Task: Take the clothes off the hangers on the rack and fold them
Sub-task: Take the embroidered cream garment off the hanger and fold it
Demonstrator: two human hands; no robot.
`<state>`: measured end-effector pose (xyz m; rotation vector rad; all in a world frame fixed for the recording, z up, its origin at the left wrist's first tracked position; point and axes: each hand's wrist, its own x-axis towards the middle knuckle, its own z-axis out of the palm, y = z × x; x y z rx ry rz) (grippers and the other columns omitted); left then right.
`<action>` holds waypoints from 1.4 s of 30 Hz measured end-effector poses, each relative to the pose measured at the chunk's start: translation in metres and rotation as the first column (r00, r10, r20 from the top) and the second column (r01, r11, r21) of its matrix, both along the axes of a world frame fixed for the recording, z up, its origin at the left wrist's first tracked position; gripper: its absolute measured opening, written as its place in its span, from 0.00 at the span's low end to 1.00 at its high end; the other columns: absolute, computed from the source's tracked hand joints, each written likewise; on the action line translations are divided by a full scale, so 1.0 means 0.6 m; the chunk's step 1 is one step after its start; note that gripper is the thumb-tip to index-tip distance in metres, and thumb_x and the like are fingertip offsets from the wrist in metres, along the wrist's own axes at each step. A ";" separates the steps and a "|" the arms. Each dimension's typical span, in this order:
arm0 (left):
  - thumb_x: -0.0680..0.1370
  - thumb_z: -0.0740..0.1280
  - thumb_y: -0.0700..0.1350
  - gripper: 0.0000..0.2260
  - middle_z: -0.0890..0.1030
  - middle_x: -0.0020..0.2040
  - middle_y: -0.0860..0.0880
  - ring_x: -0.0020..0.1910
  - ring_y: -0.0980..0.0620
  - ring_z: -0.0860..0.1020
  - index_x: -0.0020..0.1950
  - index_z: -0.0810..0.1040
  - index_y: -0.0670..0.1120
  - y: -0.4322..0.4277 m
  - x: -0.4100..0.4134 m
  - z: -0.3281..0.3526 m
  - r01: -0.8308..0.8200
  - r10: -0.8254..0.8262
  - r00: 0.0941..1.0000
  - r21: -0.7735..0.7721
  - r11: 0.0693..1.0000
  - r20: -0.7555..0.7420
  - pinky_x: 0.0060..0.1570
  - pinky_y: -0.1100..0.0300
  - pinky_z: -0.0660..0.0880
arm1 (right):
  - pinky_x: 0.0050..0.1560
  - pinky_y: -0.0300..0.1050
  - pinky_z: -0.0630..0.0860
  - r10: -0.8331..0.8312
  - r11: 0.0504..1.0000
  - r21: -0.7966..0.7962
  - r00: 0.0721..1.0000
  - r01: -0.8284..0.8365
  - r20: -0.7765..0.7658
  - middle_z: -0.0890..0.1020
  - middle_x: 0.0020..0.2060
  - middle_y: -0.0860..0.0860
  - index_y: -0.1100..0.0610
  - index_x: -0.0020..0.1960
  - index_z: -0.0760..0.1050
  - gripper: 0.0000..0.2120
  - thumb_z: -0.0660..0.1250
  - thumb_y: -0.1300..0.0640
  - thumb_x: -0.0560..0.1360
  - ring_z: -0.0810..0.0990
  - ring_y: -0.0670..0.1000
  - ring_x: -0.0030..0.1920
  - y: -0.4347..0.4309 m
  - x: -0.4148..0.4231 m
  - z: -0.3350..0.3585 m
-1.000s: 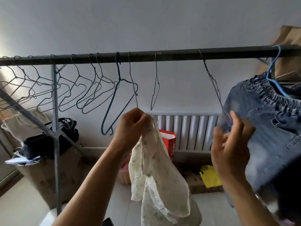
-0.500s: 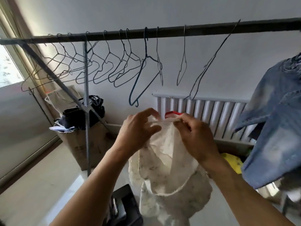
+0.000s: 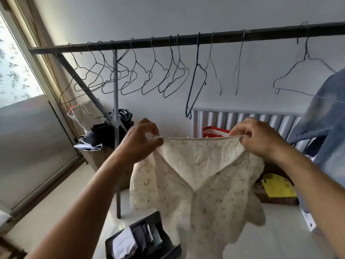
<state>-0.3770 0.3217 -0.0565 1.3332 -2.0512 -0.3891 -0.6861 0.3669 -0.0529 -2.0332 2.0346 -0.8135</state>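
A cream embroidered top (image 3: pixel 201 186) hangs spread out in front of me, off any hanger. My left hand (image 3: pixel 140 141) pinches its left shoulder and my right hand (image 3: pixel 259 137) pinches its right shoulder, with the neckline edge stretched taut between them. Above runs the dark rack bar (image 3: pixel 186 41) carrying several bare wire hangers (image 3: pixel 149 77). A blue denim garment (image 3: pixel 324 131) hangs at the right edge, partly out of view.
A grey rack post (image 3: pixel 117 146) stands left of the top. A white radiator (image 3: pixel 248 122) lines the wall behind. Below lies a black box (image 3: pixel 143 240) holding folded cloth. A cardboard box with dark bags (image 3: pixel 104 137) stands at the left, near the window.
My right hand left the hanger by the denim and took the top's other shoulder. Both hands then pulled apart, spreading the top flat. The view swung left and down.
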 end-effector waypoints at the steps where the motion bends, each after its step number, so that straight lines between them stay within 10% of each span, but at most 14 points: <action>1: 0.69 0.69 0.51 0.05 0.80 0.44 0.52 0.44 0.52 0.77 0.37 0.79 0.50 0.001 0.013 0.003 0.116 -0.102 0.986 0.106 0.988 -0.132 0.47 0.54 0.74 | 0.47 0.45 0.74 0.039 0.999 -0.033 0.988 -0.034 0.149 0.79 0.46 0.48 0.47 0.43 0.79 0.15 0.62 0.66 0.74 0.78 0.49 0.48 -0.001 0.008 0.005; 6: 0.74 0.64 0.50 0.09 0.70 0.31 0.53 0.31 0.54 0.68 0.34 0.74 0.50 -0.008 0.067 -0.002 0.234 -0.162 0.902 0.138 0.962 -0.401 0.31 0.59 0.63 | 0.31 0.37 0.69 0.226 0.974 -0.106 0.863 -0.199 0.453 0.76 0.29 0.52 0.62 0.35 0.76 0.08 0.63 0.61 0.71 0.73 0.47 0.30 0.003 0.060 0.011; 12: 0.68 0.70 0.66 0.21 0.70 0.33 0.51 0.30 0.56 0.68 0.40 0.75 0.49 -0.015 0.133 0.014 0.276 -0.268 0.961 0.138 0.951 -0.072 0.32 0.59 0.65 | 0.29 0.40 0.61 0.277 0.960 -0.076 0.952 -0.268 0.134 0.64 0.23 0.47 0.59 0.28 0.66 0.24 0.64 0.48 0.79 0.63 0.45 0.23 -0.010 0.078 0.003; 16: 0.66 0.76 0.59 0.14 0.80 0.35 0.49 0.33 0.55 0.76 0.39 0.80 0.51 -0.004 0.172 0.048 0.300 -0.321 0.947 0.283 0.911 0.029 0.36 0.60 0.72 | 0.24 0.35 0.61 0.311 0.950 -0.053 0.930 -0.307 0.194 0.64 0.21 0.49 0.69 0.31 0.71 0.32 0.66 0.37 0.69 0.62 0.49 0.23 -0.019 0.071 0.019; 28: 0.75 0.72 0.51 0.07 0.82 0.38 0.55 0.38 0.59 0.80 0.43 0.82 0.48 0.022 0.142 0.094 0.300 -0.336 0.922 0.194 0.934 0.192 0.38 0.68 0.74 | 0.53 0.40 0.77 0.506 0.784 0.112 0.734 -0.610 0.454 0.78 0.55 0.44 0.45 0.61 0.73 0.22 0.68 0.36 0.71 0.78 0.41 0.54 -0.024 0.308 -0.135; 33: 0.75 0.72 0.51 0.08 0.82 0.40 0.48 0.40 0.51 0.81 0.42 0.80 0.48 0.033 0.164 0.108 0.241 -0.263 0.950 0.141 0.960 0.167 0.41 0.55 0.79 | 0.42 0.32 0.74 0.541 0.684 0.081 0.579 -0.725 0.611 0.82 0.46 0.44 0.50 0.55 0.76 0.10 0.69 0.50 0.76 0.81 0.38 0.44 -0.032 0.398 -0.121; 39: 0.71 0.70 0.54 0.10 0.84 0.40 0.49 0.38 0.53 0.83 0.42 0.81 0.48 0.066 0.222 0.128 0.147 -0.154 0.987 0.136 0.980 0.040 0.36 0.63 0.80 | 0.45 0.46 0.75 0.485 0.852 0.185 0.872 -0.489 0.068 0.82 0.41 0.46 0.52 0.47 0.80 0.12 0.57 0.53 0.78 0.79 0.47 0.41 -0.088 0.347 -0.157; 42: 0.71 0.71 0.50 0.09 0.84 0.41 0.46 0.38 0.53 0.83 0.44 0.82 0.44 0.075 0.257 0.126 0.121 -0.130 0.991 0.153 0.981 0.046 0.38 0.65 0.79 | 0.49 0.54 0.79 0.489 0.852 0.156 0.866 -0.500 0.107 0.83 0.43 0.52 0.58 0.45 0.80 0.12 0.60 0.55 0.76 0.81 0.53 0.45 -0.118 0.267 -0.125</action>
